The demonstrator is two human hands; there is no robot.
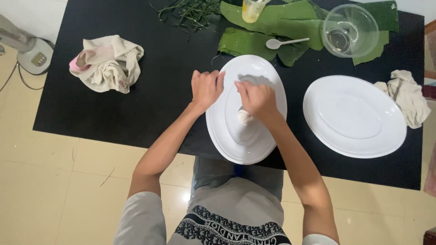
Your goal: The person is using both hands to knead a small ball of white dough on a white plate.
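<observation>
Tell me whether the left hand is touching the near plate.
Touching. In the head view the left hand rests its fingers on the plate's left rim, with no gap visible.

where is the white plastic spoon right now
In the head view the white plastic spoon lies on the banana leaves at the table's far side, left of the clear plastic bowl.

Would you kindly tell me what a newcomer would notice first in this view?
Two white oval plates on the black table: the near white oval plate sits at the table's front edge under both hands, the second white oval plate to its right. The left hand rests on the near plate's rim, while the right hand presses a small white lump in its middle.
</observation>
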